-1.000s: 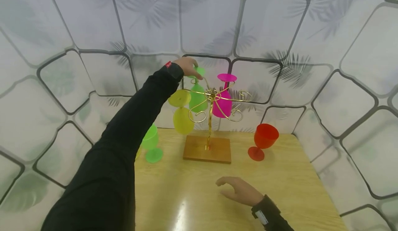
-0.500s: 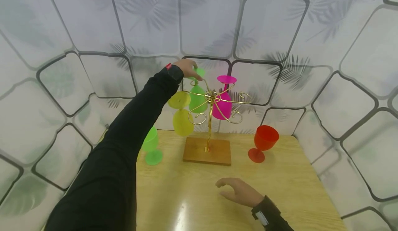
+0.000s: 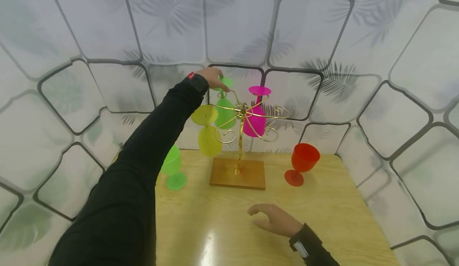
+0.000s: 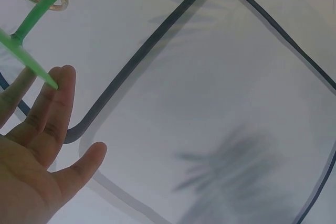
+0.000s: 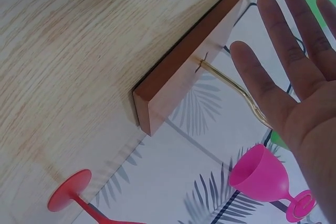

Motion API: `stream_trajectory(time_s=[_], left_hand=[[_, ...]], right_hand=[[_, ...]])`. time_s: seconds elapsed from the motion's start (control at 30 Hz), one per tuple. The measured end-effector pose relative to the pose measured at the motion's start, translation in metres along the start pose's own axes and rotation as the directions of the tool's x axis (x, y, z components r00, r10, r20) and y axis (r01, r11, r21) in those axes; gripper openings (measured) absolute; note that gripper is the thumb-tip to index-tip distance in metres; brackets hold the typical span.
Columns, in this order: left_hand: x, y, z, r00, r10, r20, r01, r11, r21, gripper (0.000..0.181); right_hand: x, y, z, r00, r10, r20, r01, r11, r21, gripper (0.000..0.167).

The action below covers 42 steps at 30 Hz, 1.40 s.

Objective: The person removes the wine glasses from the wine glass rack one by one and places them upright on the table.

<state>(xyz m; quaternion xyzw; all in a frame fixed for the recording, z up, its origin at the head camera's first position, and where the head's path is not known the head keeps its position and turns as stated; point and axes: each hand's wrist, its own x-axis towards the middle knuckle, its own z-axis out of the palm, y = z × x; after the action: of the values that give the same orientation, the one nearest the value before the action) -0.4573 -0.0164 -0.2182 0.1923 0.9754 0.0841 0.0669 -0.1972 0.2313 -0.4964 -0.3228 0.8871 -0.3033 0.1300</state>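
Observation:
A gold wire glass rack (image 3: 240, 138) rises from a wooden base (image 3: 236, 178). On its curled arms hang a green goblet (image 3: 224, 112), a yellow goblet (image 3: 209, 140) and a pink goblet (image 3: 254, 122), all upside down. My left hand (image 3: 212, 77) is at the green goblet's foot. In the left wrist view, fairly straight fingers (image 4: 63, 95) touch the edge of that foot (image 4: 31, 64), the thumb apart from it; the goblet's stem sits in a wire loop (image 4: 58, 1). My right hand (image 3: 276, 219) hovers over the table's front, relaxed and holding nothing.
A red goblet (image 3: 305, 157) stands upright on the wooden table (image 3: 322, 218), right of the rack. Left of it stands another green goblet (image 3: 175, 180), partly behind my left sleeve (image 3: 132, 178). A patterned cloth backdrop (image 3: 240, 27) encloses the back and sides.

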Motion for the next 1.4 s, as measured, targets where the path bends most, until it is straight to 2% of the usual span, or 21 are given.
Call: stream_trajectory(time_s=[0.17,0.4,0.63,0.9,1.13,1.4], left_hand=[[0.000,0.001,-0.001,1.000,0.004,0.004,-0.004,1.000,-0.003,0.071],[-0.002,0.002,0.002,1.000,0.000,0.007,0.000,1.000,0.001,0.070],[-0.008,0.005,0.004,0.999,0.021,0.025,-0.021,1.000,-0.010,0.069],[-0.002,0.006,0.001,0.999,0.019,0.027,-0.019,1.000,0.005,0.070],[0.003,0.005,0.000,1.000,0.004,0.013,-0.004,1.000,0.004,0.071],[-0.002,0.006,-0.002,1.000,0.002,-0.003,-0.002,1.000,-0.004,0.069]], right_hand=[[0.001,0.002,0.002,1.000,0.001,-0.013,-0.001,1.000,-0.009,0.031],[0.000,0.001,0.004,0.999,-0.037,-0.038,0.037,0.999,-0.021,0.030],[-0.005,0.004,0.003,0.999,-0.014,-0.046,0.014,1.000,-0.019,0.029],[-0.004,0.005,0.000,0.998,-0.032,-0.048,0.032,0.999,-0.011,0.030],[-0.003,0.004,-0.001,0.999,0.005,-0.032,-0.005,1.000,0.000,0.030],[-0.003,0.002,-0.003,0.998,0.055,-0.003,-0.055,0.997,0.051,0.031]])
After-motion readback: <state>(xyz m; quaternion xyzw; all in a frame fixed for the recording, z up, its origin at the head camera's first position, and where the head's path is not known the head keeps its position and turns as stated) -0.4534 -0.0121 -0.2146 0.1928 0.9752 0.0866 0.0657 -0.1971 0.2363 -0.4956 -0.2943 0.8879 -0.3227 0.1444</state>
